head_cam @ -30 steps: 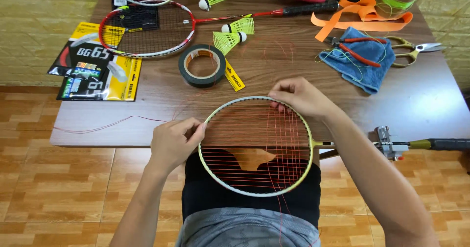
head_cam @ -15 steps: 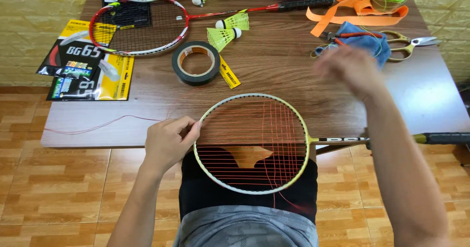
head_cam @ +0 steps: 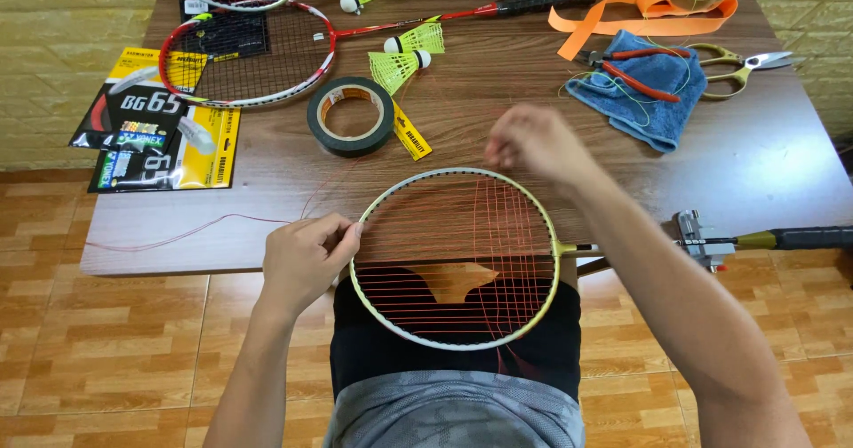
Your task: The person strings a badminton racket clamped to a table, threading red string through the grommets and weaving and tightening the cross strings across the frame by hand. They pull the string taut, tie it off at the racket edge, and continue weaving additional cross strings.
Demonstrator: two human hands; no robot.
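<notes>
Flat rectangular yellow-and-black string packets [head_cam: 155, 132] overlapping at table's left edge, dark card [head_cam: 227, 32] beneath red racket head, small yellow paper label [head_cam: 411, 133] lying beside black tape roll [head_cam: 351, 115]

Racket [head_cam: 455, 257] is hanging off the counter [head_cam: 498, 110] edge; tape roll [head_cam: 352, 116] sitting behind it, towel [head_cam: 641, 92] lying far right.

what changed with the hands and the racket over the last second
The right hand left the top of the racket frame, swung out toward the blue cloth, then came back and now hovers just above the frame, fingers pinched. The left hand kept its grip on the frame's left edge; the racket stayed put.
</notes>
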